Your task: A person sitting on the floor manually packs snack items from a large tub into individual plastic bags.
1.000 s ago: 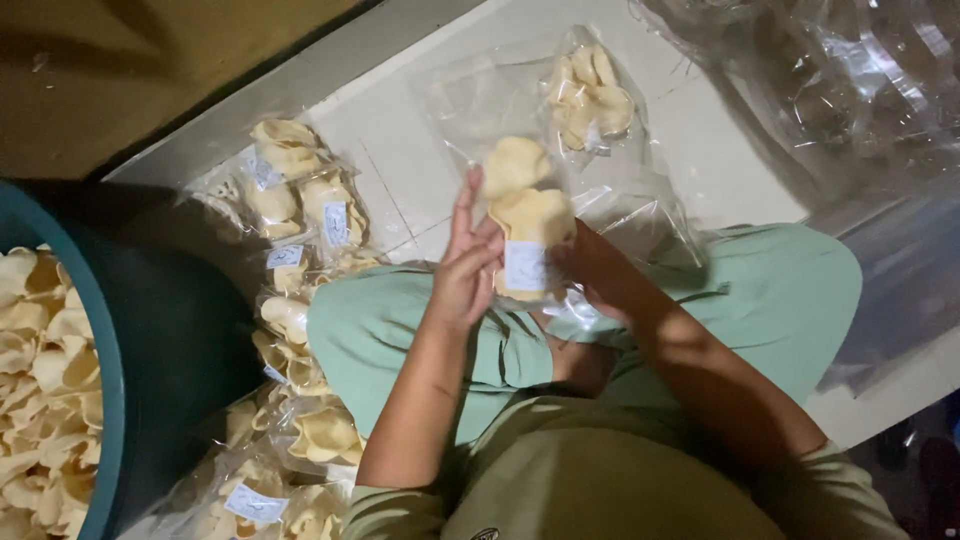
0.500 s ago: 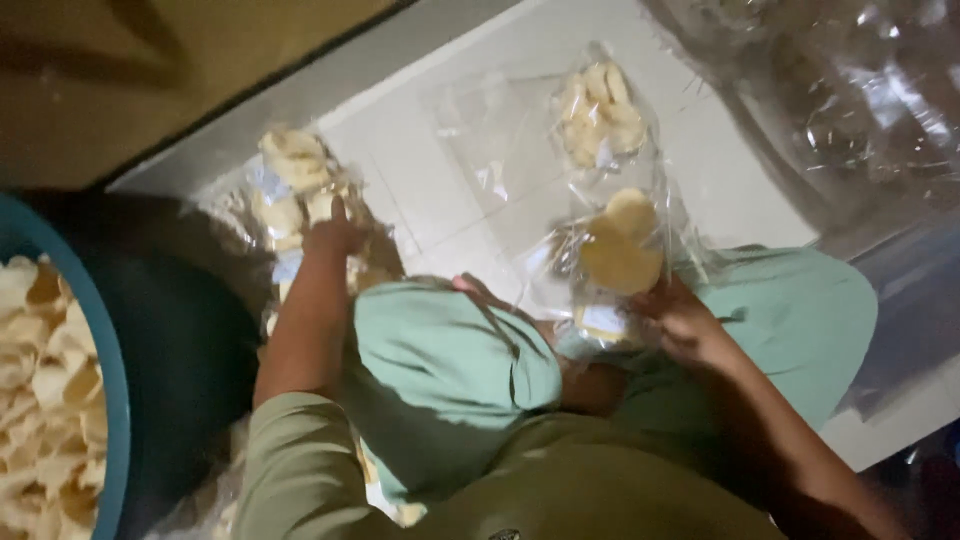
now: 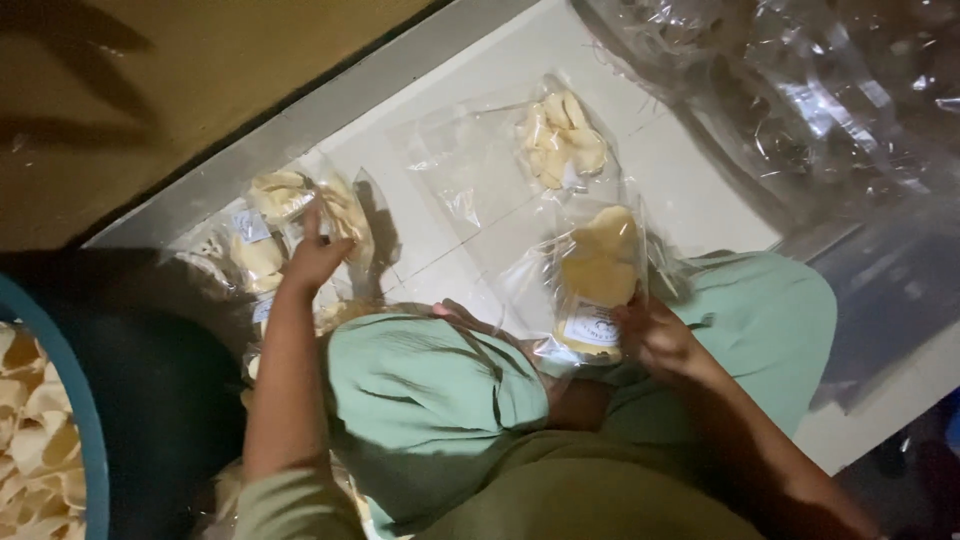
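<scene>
1. The right hand (image 3: 655, 338) held a clear bag of pale yellow crackers (image 3: 595, 285) by its lower end, fingers closed around the plastic, just above the person's green-trousered knee (image 3: 760, 330).
2. That bag stood roughly upright; a small white label (image 3: 592, 330) sat near its bottom, too blurred to make out.
3. The left hand (image 3: 315, 258) was stretched out to the left, resting on a pile of filled cracker bags (image 3: 270, 240) on the floor. Its fingers were partly spread, with one raised, and I could not tell whether they gripped any bag or only touched the top one.
4. Another filled bag (image 3: 560, 140) lay flat on the white tiled floor (image 3: 690, 190), well apart from both hands, with a seemingly empty clear bag (image 3: 460, 170) beside it.
5. A heap of crumpled clear plastic (image 3: 800, 90) filled the upper right corner; its contents, if any, were lost in glare and shadow.
6. At the left edge, a blue-rimmed tub (image 3: 85, 420) of loose crackers was cut off by the frame, so only a slice of it showed.
7. The area between the tub and the left arm was too dark to read.
8. More bags at the bottom, under the left forearm, were mostly hidden by the arm and the other green knee (image 3: 430, 390).
9. The lower right corner was dim and its objects indistinct.
</scene>
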